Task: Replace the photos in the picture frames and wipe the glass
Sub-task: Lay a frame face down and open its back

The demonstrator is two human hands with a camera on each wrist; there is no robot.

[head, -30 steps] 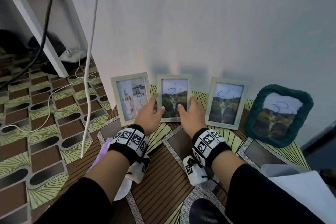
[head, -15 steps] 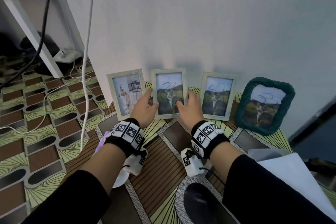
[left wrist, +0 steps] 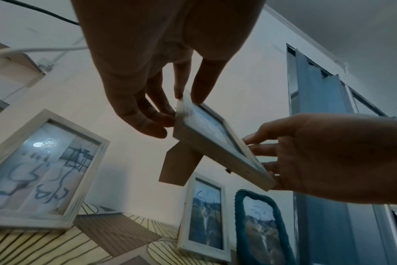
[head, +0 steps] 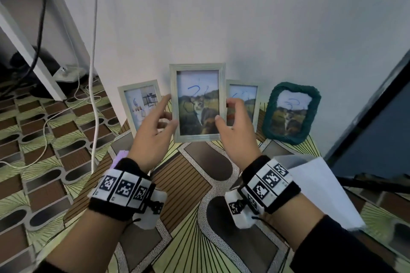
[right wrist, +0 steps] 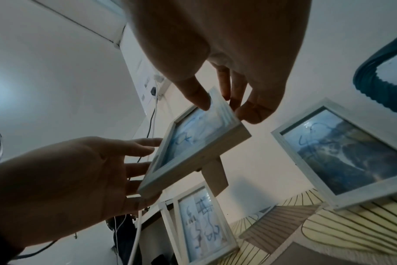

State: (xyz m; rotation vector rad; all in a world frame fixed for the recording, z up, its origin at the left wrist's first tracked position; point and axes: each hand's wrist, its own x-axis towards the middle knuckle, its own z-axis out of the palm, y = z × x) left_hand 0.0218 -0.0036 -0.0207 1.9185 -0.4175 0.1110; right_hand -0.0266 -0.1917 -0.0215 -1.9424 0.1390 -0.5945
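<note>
No printed words, brands or numbers could be read anywhere. The only marks were blue scribbles on the glass of the four frames. On the lifted frame point(head: 197, 102), held between the left hand point(head: 153, 131) and right hand point(head: 237, 126), loose strokes sat over the sky of the photo, resembling no sure letter or digit. Similar blue squiggles stood on the frame beyond the left hand point(head: 140, 106), the frame behind the right hand point(head: 243, 104) and the green frame point(head: 290, 113) farther right. Both wristbands point(head: 124, 188) carried black-and-white square code patterns, not text.
</note>
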